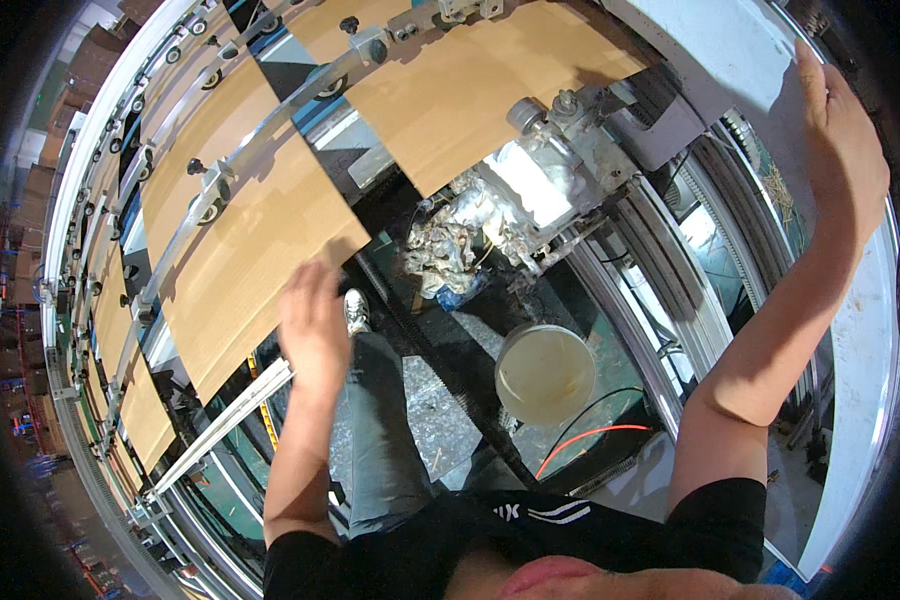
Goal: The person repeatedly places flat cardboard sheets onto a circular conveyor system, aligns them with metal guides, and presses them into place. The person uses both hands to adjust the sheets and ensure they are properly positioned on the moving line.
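My left hand (315, 322), blurred, is at the near edge of a flat brown cardboard sheet (255, 247). Its fingers reach over the edge, and I cannot tell whether they touch it; nothing shows in the hand. Far to the right, my right hand (844, 142) rests at the rim of a white machine panel (742, 52). The thumb lies apart from the other fingers, which are partly hidden, so a grip cannot be made out. Another cardboard sheet (450, 97) runs under the glue-smeared metal unit (562, 165), below which hang crumpled, soiled plastic wrappings (450, 247).
Metal bars (262, 131) with small rubber wheels (210, 210) cross above the sheets. A whitish bucket (545, 375) stands on the floor, close to an orange hose (592, 442). Polished rails (615, 330) run along the right, and a white bar (225, 424) slants at lower left.
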### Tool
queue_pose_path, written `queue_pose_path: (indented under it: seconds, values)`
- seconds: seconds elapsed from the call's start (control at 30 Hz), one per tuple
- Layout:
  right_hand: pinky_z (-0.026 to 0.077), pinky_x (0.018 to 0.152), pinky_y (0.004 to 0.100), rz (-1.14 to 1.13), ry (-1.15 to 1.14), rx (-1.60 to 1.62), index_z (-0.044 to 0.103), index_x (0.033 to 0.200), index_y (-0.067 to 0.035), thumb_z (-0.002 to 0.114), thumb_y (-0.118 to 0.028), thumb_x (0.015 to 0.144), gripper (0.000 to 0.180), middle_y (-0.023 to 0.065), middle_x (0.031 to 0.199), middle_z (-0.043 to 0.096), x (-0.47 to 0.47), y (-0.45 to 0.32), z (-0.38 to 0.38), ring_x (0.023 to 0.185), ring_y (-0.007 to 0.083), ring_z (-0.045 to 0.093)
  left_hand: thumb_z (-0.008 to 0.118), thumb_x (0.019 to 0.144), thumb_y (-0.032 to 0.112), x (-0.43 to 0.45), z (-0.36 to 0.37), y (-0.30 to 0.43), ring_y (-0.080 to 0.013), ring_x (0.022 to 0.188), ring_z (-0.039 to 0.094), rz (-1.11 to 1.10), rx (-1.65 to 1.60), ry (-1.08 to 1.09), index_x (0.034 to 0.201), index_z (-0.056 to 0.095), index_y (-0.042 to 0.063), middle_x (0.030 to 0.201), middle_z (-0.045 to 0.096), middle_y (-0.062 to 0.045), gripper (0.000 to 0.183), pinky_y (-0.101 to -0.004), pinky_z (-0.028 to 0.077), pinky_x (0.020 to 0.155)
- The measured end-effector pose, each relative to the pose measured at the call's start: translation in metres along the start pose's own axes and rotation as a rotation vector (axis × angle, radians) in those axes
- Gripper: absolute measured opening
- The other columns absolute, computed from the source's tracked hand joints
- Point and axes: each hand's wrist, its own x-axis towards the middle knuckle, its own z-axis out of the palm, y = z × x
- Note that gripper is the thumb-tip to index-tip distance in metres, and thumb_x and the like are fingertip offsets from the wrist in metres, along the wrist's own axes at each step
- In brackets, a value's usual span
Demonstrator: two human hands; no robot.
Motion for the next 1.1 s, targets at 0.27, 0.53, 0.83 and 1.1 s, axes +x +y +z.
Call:
queue_pose_path:
  seconds: [0.27,0.53,0.83,1.1]
  values:
    - [0.048,0.084,0.0420,0.039,-0.010,-0.052,0.064,0.111,-0.018,0.031,-0.062,0.090,0.059,0.0153,0.102,0.066,-0.002,-0.015,-0.018,0.095,0.0333,0.063,0.052,0.078,0.005,0.075,0.071,0.042,-0.0275,0.115,0.050,0.214,0.084,0.085,0.117,0.054,0.002,0.121,0.055,-0.010,0.040,-0.0373,0.043,0.096]
    - [0.049,0.082,0.0420,0.036,-0.066,-0.078,0.063,0.112,-0.019,0.030,-0.061,0.091,0.057,0.0148,0.101,0.066,-0.004,-0.017,-0.026,0.095,0.0333,0.063,0.055,0.072,0.009,0.039,0.044,-0.006,-0.0226,0.110,0.052,0.197,0.072,0.063,0.115,0.056,0.001,0.113,0.056,-0.009,0.043,-0.0360,0.043,0.093]
    - [0.048,0.078,0.0438,0.024,-0.063,-0.085,0.064,0.107,-0.016,0.030,-0.058,0.093,0.056,0.0170,0.097,0.065,0.000,-0.008,-0.014,0.091,0.0347,0.063,0.056,0.069,-0.001,-0.011,0.012,-0.052,-0.0265,0.105,0.057,0.095,0.076,0.074,0.108,0.060,0.004,0.110,0.059,-0.009,0.040,-0.0384,0.048,0.086]
    - [0.049,0.083,0.0425,0.013,-0.095,-0.122,0.062,0.117,-0.018,0.025,-0.062,0.093,0.062,0.0156,0.104,0.065,0.003,-0.004,-0.010,0.095,0.0313,0.064,0.054,0.074,-0.003,-0.052,-0.017,-0.082,-0.0304,0.107,0.056,-0.074,0.168,0.114,0.107,0.060,0.004,0.112,0.060,-0.011,0.034,-0.0399,0.045,0.090]
